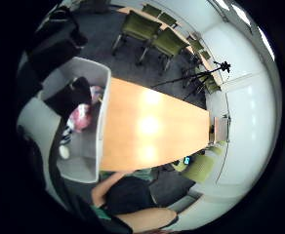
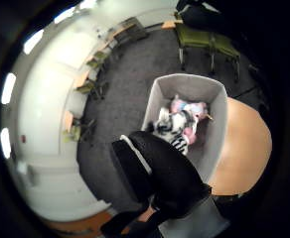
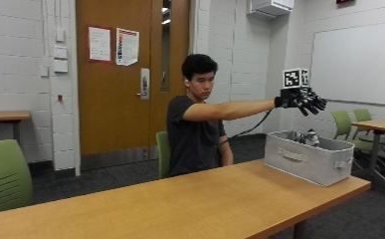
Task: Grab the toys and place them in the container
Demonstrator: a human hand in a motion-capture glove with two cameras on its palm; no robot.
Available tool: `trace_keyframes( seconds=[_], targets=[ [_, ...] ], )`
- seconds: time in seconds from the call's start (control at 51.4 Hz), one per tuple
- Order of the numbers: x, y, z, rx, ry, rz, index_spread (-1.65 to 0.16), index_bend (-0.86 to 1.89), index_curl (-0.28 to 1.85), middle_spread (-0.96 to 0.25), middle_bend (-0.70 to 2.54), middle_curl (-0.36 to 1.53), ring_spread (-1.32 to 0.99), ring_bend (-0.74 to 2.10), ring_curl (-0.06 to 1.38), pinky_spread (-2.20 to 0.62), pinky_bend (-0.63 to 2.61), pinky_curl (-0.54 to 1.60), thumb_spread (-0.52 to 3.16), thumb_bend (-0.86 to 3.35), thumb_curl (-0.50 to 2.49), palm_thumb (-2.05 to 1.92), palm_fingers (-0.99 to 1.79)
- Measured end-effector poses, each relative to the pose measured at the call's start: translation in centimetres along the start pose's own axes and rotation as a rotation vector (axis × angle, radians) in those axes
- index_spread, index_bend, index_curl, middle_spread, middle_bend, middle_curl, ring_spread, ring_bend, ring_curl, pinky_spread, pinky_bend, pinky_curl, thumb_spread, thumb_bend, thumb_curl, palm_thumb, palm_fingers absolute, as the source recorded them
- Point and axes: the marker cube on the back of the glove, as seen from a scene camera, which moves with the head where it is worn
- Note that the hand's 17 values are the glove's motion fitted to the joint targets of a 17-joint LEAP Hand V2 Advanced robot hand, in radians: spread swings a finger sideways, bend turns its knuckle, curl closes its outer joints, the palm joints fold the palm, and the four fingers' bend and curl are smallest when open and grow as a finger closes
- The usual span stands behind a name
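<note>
So the gloved right hand (image 3: 304,101) is up high at the end of a straight arm, fingers spread and drooping with nothing in them, hanging right above the grey fabric bin (image 3: 309,160) that sits at the far end of the tabletop (image 3: 198,204) by its corner. The toys (image 2: 181,121), a pink plush and a striped one, are already inside the bin, straight below the palm. I can't spot any more toys out on the wood, so I'd guess it's about done.
</note>
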Motion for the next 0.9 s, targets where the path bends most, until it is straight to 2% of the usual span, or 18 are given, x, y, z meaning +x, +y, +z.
trace_keyframes(
  seconds=[0.058, 0.117, 0.409, 0.506, 0.662, 0.759, 0.896],
  targets=[
    [2.2, -0.1, 0.2, -0.003, 0.056, 0.210, -0.36, 0.16, 0.04, -0.11, 0.22, 0.57, -0.18, 0.97, 0.41, -0.23, 1.31, 0.41, 1.12, -0.11, 0.38, -0.15, 0.23],
    [4.3, 0.4, 0.0, 0.019, 0.069, 0.262, -0.36, 0.16, 0.06, -0.11, 0.23, 0.57, -0.17, 0.94, 0.39, -0.21, 1.30, 0.40, 1.12, -0.11, 0.34, -0.15, 0.22],
    [17.0, 6.9, -0.7, 0.036, 0.145, 0.320, -0.36, 0.23, 0.19, -0.09, 0.26, 0.55, -0.16, 0.74, 0.31, -0.15, 1.17, 0.35, 1.09, -0.10, 0.22, -0.14, 0.14],
    [18.1, 9.6, -0.6, 0.026, 0.169, 0.335, -0.36, 0.24, 0.22, -0.10, 0.26, 0.54, -0.17, 0.67, 0.28, -0.13, 1.13, 0.33, 1.09, -0.09, 0.20, -0.14, 0.12],
    [23.9, 12.7, 0.7, 0.019, 0.182, 0.384, -0.36, 0.26, 0.27, -0.10, 0.27, 0.54, -0.18, 0.58, 0.25, -0.11, 1.06, 0.31, 1.09, -0.09, 0.17, -0.13, 0.08],
    [27.3, 13.6, 1.6, 0.018, 0.164, 0.406, -0.36, 0.25, 0.29, -0.11, 0.27, 0.52, -0.19, 0.55, 0.24, -0.10, 1.02, 0.30, 1.09, -0.09, 0.15, -0.13, 0.07],
    [28.7, 14.5, 2.2, 0.012, 0.147, 0.408, -0.36, 0.24, 0.31, -0.11, 0.26, 0.51, -0.21, 0.52, 0.23, -0.11, 0.96, 0.29, 1.09, -0.09, 0.14, -0.13, 0.06]
  ],
)
